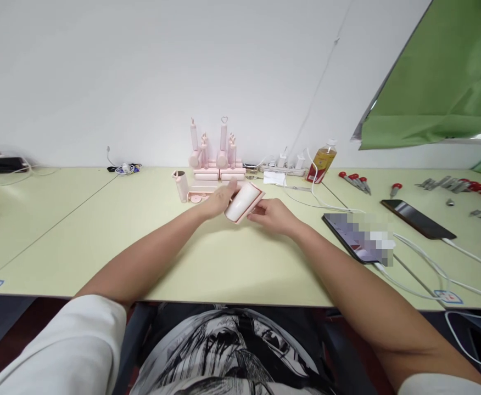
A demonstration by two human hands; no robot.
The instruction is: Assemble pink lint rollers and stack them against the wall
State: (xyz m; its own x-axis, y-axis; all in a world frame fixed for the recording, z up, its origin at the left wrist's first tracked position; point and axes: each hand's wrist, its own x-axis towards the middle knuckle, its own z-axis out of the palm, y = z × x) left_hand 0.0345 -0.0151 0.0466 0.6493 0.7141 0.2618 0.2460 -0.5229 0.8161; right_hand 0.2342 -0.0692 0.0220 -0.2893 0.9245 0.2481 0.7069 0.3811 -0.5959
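Observation:
A glossy white rounded piece with a red-and-pink edge (242,203) is held tilted above the table, between both hands. My left hand (221,201) grips its left side, with the thumb up near the top. My right hand (274,215) pinches the lower right edge, fingers partly hidden behind it. Just left of my left hand stands a pale pink open tube (180,186). Flat pink parts (199,197) lie beside that tube. Behind the hands are pink cylinders and thin upright sticks (223,140), one topped with a heart shape.
A drink bottle (322,160) and a power strip (284,169) stand by the wall. Two phones, one lit (350,238) and one dark (418,218), lie at right with white cables. Red-handled tools (356,181) lie beyond. A coiled cable (126,169) sits back left.

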